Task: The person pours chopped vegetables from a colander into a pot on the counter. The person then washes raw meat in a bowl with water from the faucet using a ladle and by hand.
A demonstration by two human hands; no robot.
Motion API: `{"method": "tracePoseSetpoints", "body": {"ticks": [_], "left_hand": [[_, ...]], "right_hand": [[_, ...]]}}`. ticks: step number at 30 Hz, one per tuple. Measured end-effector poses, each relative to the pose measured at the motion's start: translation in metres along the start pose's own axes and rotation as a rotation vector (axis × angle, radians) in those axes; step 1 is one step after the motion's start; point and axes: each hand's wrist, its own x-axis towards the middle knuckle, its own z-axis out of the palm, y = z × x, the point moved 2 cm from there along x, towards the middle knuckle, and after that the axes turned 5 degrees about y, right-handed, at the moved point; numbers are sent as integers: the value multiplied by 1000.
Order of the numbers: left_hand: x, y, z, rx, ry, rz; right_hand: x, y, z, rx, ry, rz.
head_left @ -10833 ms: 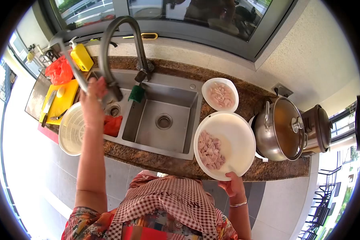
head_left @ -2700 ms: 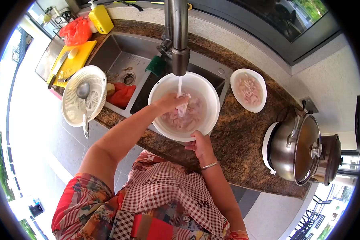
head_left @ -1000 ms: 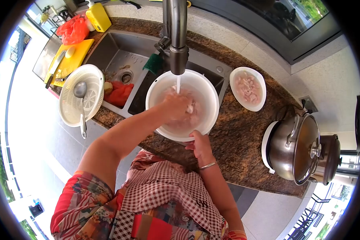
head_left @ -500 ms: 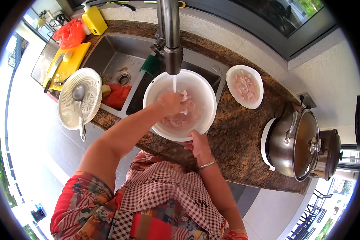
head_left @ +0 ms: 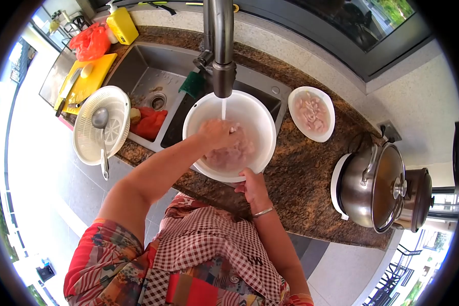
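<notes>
White, the large bowl (head_left: 262,115) sits over the sink (head_left: 158,76) with pale meat (head_left: 239,155) in cloudy water under the tap (head_left: 224,76). Rinsing seems in hand; further stirring calls for a steady rim, where the right grip (head_left: 254,187) is clamped. The left grip (head_left: 217,134) dips among the meat, its hold unclear. A small dish (head_left: 331,109) holds similar strips; the basket (head_left: 80,122), a ladle (head_left: 100,118).

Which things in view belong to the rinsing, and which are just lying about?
In use:
left hand, among the meat
right hand, gripping white basin
running faucet

Seemingly idle:
ladle in colander
knife
yellow board
lidded pot
smaller bowl (role unclear)
</notes>
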Motion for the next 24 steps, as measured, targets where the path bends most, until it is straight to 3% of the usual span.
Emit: {"method": "tracePoseSetpoints", "body": {"ticks": [2,4,6,8,10,15,18,20,22,24], "left_hand": [[2,4,10,64,74,44],[14,4,38,132,205,228],[31,1,76,205,397,549],[25,30,60,292,32,543],[19,34,59,266,-136,427],[28,6,51,-103,-8,-84],[6,-3,12,38,109,81],[-16,-19,14,349,257,208],[-21,-27,28,384,189,224],[-18,-33,42,151,-49,154]], "right_hand": [[-2,-1,0,8,-21,-1],[-4,-3,1,8,-27,-2],[-5,-5,2,-1,-22,-7],[-2,-3,1,12,3,22],[0,-2,0,18,16,41],[-8,-8,5,41,2,20],[-10,-10,6,48,-14,4],[-9,-9,5,16,-17,-5],[-6,-7,2,5,-6,3],[-2,-4,4,10,16,31]]}}
